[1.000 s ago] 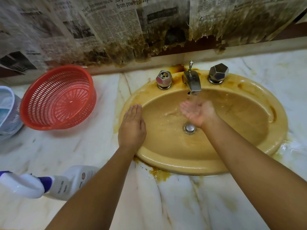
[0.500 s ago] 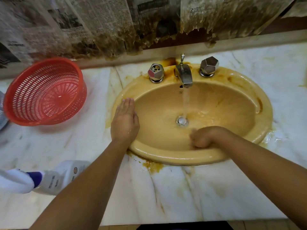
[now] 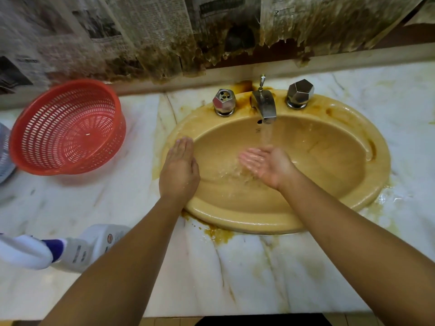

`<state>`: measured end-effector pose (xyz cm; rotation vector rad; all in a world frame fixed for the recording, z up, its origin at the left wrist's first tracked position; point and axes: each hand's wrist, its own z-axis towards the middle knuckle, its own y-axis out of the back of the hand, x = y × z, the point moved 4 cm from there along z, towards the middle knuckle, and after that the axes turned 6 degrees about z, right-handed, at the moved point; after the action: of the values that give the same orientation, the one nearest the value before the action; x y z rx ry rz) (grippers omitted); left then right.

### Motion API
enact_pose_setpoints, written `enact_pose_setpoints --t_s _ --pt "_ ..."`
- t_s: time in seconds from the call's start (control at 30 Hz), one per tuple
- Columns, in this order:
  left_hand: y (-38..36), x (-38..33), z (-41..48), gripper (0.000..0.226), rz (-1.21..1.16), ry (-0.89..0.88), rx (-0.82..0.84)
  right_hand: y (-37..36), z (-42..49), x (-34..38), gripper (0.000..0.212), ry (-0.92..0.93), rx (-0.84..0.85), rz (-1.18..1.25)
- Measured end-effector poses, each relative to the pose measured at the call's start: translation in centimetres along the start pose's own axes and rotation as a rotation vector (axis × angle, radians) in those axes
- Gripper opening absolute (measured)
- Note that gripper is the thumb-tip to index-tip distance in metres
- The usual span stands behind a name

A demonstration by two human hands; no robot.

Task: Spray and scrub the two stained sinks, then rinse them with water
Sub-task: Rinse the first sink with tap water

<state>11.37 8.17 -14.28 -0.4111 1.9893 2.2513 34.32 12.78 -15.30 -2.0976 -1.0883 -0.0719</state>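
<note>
A tan oval sink (image 3: 329, 161) with brown stains along its rim is set in a marble counter (image 3: 247, 274). Water runs from the metal tap (image 3: 264, 107) between two faceted knobs (image 3: 224, 101) (image 3: 300, 92). My right hand (image 3: 266, 164) is cupped palm-up under the stream, and water splashes off it into the bowl. My left hand (image 3: 180, 170) rests flat on the sink's left rim, fingers straight. A white spray bottle (image 3: 77, 248) with a blue collar lies on its side at the counter's front left.
A red perforated basket (image 3: 68, 128) sits tilted on the counter to the left, with a pale basket (image 3: 4, 154) partly cut off beyond it. Stained, torn newspaper (image 3: 164, 31) covers the wall behind. Brown drips stain the counter below the sink's front rim (image 3: 216, 232).
My right hand has come up from rubbing the sink's front inner wall and now catches the running water, palm up. My left hand has stayed on the rim.
</note>
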Motion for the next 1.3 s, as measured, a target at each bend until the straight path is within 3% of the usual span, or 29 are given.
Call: enact_pose_setpoints --t_s 0.03,0.1,0.17,0.23,0.37,0.47,0.53,0.6,0.67,0.7,0.8,0.83,0.9,0.93,1.03,1.17,1.3 --pt "0.0 0.0 0.0 0.058 0.005 0.002 -0.004 1.2 0.4 0.9 0.046 0.039 -0.059 0.141" --pt "0.0 -0.1 0.0 0.058 0.016 -0.001 -0.009 1.6 0.3 2.6 0.045 0.08 -0.016 0.319" --pt "0.0 -0.1 0.1 0.057 0.017 -0.004 -0.01 0.0 -0.9 2.9 0.044 0.079 0.079 0.209" --pt "0.0 -0.1 0.1 0.058 0.015 -0.006 -0.007 -0.7 -2.7 1.8 0.047 0.013 0.214 -0.109" --pt "0.0 -0.2 0.1 0.058 0.028 -0.011 -0.007 3.0 -5.7 -1.7 0.054 -0.403 0.45 -1.037" --pt "0.0 -0.4 0.0 0.059 0.052 -0.013 -0.007 7.2 -5.2 0.3 0.076 -0.565 0.253 -1.936" --pt "-0.2 -0.5 -0.1 0.06 0.08 -0.017 -0.004 7.6 -4.6 1.3 0.07 -0.521 0.095 -2.192" --pt "-0.3 -0.6 -0.1 0.062 0.111 -0.02 -0.001 6.2 -4.6 -0.5 0.064 -0.483 0.199 -2.047" --pt "-0.5 -0.7 -0.3 0.064 0.138 -0.032 0.004 4.2 -4.6 -3.1 0.056 -0.47 0.401 -1.637" --pt "-0.5 -0.8 -0.4 0.065 0.145 -0.035 0.004 3.4 -4.0 -3.6 0.046 -0.433 0.412 -1.382" --pt "-0.5 -0.9 -0.5 0.065 0.138 -0.029 0.003 3.1 -0.2 -0.7 0.032 -0.141 0.053 -0.554" --pt "-0.5 -0.9 -0.5 0.065 0.133 -0.024 -0.002 2.9 0.7 0.7 0.036 -0.058 -0.063 -0.263" --pt "-0.5 -0.8 -0.5 0.065 0.126 -0.02 -0.01 1.6 1.7 2.4 0.047 0.018 -0.129 0.154" --pt "-0.5 -0.8 -0.4 0.065 0.121 -0.022 -0.01 0.6 1.9 2.8 0.048 0.015 -0.1 0.191" --pt "-0.6 -0.5 -0.3 0.064 0.094 -0.021 -0.008 -1.7 0.7 2.5 0.047 -0.08 -0.007 -0.017" --pt "-0.7 -0.4 -0.3 0.064 0.076 -0.019 -0.015 -0.3 0.9 3.9 0.05 0.018 -0.161 0.124" --pt "-0.8 -0.3 -0.1 0.064 0.084 -0.033 -0.024 -1.1 0.7 3.3 0.055 -0.048 -0.019 0.045"
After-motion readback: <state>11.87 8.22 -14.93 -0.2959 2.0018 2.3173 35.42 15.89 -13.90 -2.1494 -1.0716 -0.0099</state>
